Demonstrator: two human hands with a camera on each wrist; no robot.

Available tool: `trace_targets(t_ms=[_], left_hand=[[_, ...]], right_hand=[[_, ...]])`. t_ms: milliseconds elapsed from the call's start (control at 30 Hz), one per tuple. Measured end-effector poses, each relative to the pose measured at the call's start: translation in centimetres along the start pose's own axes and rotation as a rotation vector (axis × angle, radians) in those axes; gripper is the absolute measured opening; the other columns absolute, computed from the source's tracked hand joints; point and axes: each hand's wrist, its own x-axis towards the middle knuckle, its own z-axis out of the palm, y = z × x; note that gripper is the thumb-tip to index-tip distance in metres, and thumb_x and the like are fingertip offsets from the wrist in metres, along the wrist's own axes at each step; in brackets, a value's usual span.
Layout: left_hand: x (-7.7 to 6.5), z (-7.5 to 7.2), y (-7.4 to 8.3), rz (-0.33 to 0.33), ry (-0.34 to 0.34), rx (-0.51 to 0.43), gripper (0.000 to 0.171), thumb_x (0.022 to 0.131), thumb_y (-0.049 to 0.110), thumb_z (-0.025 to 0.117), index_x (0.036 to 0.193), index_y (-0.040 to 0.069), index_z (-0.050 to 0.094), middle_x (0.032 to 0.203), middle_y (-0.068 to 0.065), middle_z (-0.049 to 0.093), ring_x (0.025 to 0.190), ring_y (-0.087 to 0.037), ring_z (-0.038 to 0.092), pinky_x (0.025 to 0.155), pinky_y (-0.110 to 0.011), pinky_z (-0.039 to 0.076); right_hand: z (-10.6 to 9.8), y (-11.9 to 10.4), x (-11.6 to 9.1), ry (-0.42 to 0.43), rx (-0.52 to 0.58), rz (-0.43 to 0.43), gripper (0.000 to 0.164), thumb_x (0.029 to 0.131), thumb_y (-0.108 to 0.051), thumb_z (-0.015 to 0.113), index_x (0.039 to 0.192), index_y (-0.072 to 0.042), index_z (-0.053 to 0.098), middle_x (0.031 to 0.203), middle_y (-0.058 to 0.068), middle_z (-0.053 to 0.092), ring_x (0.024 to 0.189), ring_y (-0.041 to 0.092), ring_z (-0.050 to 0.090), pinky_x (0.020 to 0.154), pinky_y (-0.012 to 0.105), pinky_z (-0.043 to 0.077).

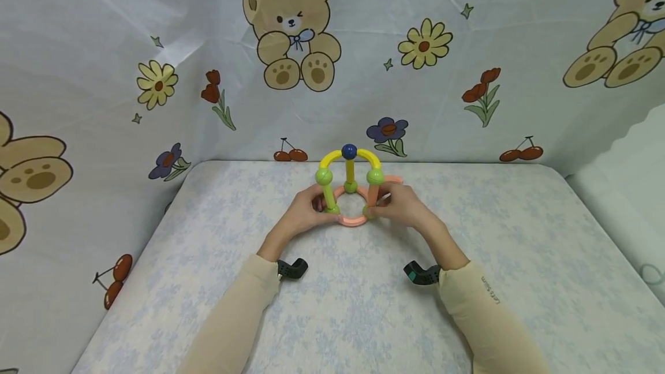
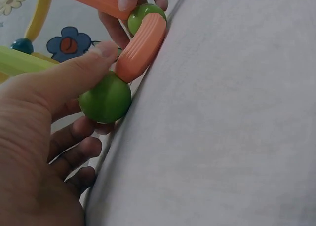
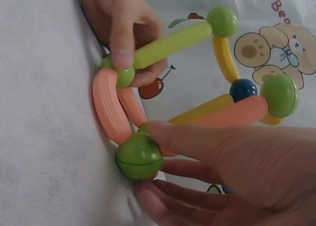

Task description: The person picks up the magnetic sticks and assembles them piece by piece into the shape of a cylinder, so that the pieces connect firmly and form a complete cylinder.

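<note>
A toy frame of magnetic-looking rods and balls stands upright on the table. Its base is a ring of curved orange rods (image 1: 353,221) joined by green balls. Light green (image 1: 329,196), orange (image 1: 373,195) and yellow (image 1: 350,172) uprights rise from it. On top, curved yellow rods (image 1: 369,158) meet at a dark blue ball (image 1: 349,152). My left hand (image 1: 303,211) pinches the lower left green ball (image 2: 105,98) between thumb and fingers. With thumb and fingers, my right hand (image 1: 404,206) grips the lower right green ball (image 3: 139,156).
Another curved orange rod (image 1: 393,179) shows just behind the right hand, partly hidden by it. The pale patterned table (image 1: 353,305) ends at a hanging cloth (image 1: 353,97) printed with bears and flowers. Dark wrist cameras (image 1: 423,274) sit by both cuffs.
</note>
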Motion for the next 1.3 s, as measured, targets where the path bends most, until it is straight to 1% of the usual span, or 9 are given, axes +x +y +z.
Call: trace_targets(t_ms=[100, 200, 367, 567, 800, 900, 1067, 1200, 1300], left_hand=[[0.1, 0.0, -0.1, 0.039, 0.018, -0.032, 0.026, 0.084, 0.031, 0.092, 0.101, 0.021, 0.074, 0.091, -0.005, 0.063, 0.076, -0.021, 0.053, 0.069, -0.029, 0.044], [0.2, 0.1, -0.2, 0.073, 0.035, -0.055, 0.019, 0.086, 0.031, 0.09, 0.102, 0.026, 0.08, 0.093, -0.002, 0.065, 0.077, -0.02, 0.053, 0.068, -0.028, 0.043], [0.2, 0.1, -0.1, 0.082, 0.04, -0.051, 0.017, 0.09, 0.033, 0.087, 0.105, 0.029, 0.083, 0.098, 0.003, 0.065, 0.079, -0.018, 0.052, 0.068, -0.027, 0.043], [0.3, 0.0, 0.2, 0.087, 0.035, -0.003, 0.016, 0.093, 0.034, 0.083, 0.106, 0.026, 0.083, 0.099, 0.004, 0.063, 0.08, -0.018, 0.051, 0.069, -0.028, 0.042], [0.4, 0.0, 0.3, 0.1, 0.036, 0.041, 0.015, 0.094, 0.033, 0.082, 0.105, 0.024, 0.083, 0.097, 0.005, 0.062, 0.078, -0.017, 0.051, 0.069, -0.029, 0.042], [0.4, 0.0, 0.3, 0.105, 0.035, 0.052, 0.015, 0.094, 0.032, 0.082, 0.105, 0.023, 0.083, 0.097, 0.004, 0.062, 0.077, -0.017, 0.051, 0.068, -0.029, 0.042], [0.4, 0.0, 0.4, 0.123, 0.028, 0.074, 0.012, 0.094, 0.03, 0.083, 0.104, 0.023, 0.083, 0.097, 0.002, 0.062, 0.077, -0.017, 0.051, 0.068, -0.029, 0.042], [0.5, -0.1, 0.5, 0.13, 0.025, 0.084, 0.012, 0.094, 0.029, 0.082, 0.104, 0.022, 0.082, 0.099, 0.001, 0.062, 0.077, -0.017, 0.051, 0.069, -0.029, 0.042], [0.5, -0.1, 0.5, 0.132, 0.027, 0.086, 0.011, 0.094, 0.027, 0.083, 0.103, 0.021, 0.081, 0.1, 0.001, 0.063, 0.078, -0.017, 0.052, 0.069, -0.029, 0.043]], right_hand=[[0.2, 0.2, 0.2, 0.09, 0.001, -0.016, 0.017, 0.091, -0.016, 0.085, 0.103, -0.009, 0.075, 0.119, 0.014, 0.075, 0.109, 0.035, 0.074, 0.084, 0.044, 0.06], [0.5, 0.4, 0.4, 0.175, -0.013, -0.04, 0.016, 0.089, -0.013, 0.086, 0.103, -0.01, 0.078, 0.113, 0.011, 0.078, 0.106, 0.033, 0.075, 0.09, 0.048, 0.058], [1.2, 0.7, 0.7, 0.249, -0.049, -0.069, 0.016, 0.088, -0.015, 0.087, 0.102, -0.01, 0.08, 0.101, 0.007, 0.081, 0.099, 0.028, 0.077, 0.093, 0.051, 0.055], [1.3, 0.4, 0.8, 0.265, -0.068, -0.081, 0.016, 0.087, -0.014, 0.088, 0.101, -0.009, 0.08, 0.098, 0.007, 0.081, 0.097, 0.027, 0.077, 0.094, 0.051, 0.055], [1.5, 0.0, 0.7, 0.26, -0.109, -0.086, 0.013, 0.088, -0.014, 0.088, 0.096, -0.008, 0.08, 0.097, 0.007, 0.081, 0.097, 0.027, 0.076, 0.092, 0.05, 0.056], [1.5, -0.2, 0.7, 0.262, -0.127, -0.094, 0.015, 0.087, -0.015, 0.088, 0.095, -0.007, 0.08, 0.095, 0.009, 0.081, 0.097, 0.028, 0.076, 0.092, 0.049, 0.056], [1.5, -0.3, 0.6, 0.267, -0.142, -0.104, 0.012, 0.087, -0.014, 0.089, 0.087, -0.01, 0.077, 0.094, 0.008, 0.08, 0.096, 0.028, 0.076, 0.09, 0.048, 0.057], [1.5, -0.5, 0.6, 0.273, -0.141, -0.118, 0.017, 0.086, -0.011, 0.089, 0.08, -0.012, 0.073, 0.094, 0.006, 0.079, 0.094, 0.027, 0.076, 0.087, 0.045, 0.059], [1.6, -0.7, 0.6, 0.273, -0.149, -0.128, 0.017, 0.086, -0.009, 0.088, 0.079, -0.011, 0.073, 0.092, 0.006, 0.079, 0.092, 0.025, 0.076, 0.084, 0.044, 0.06]])
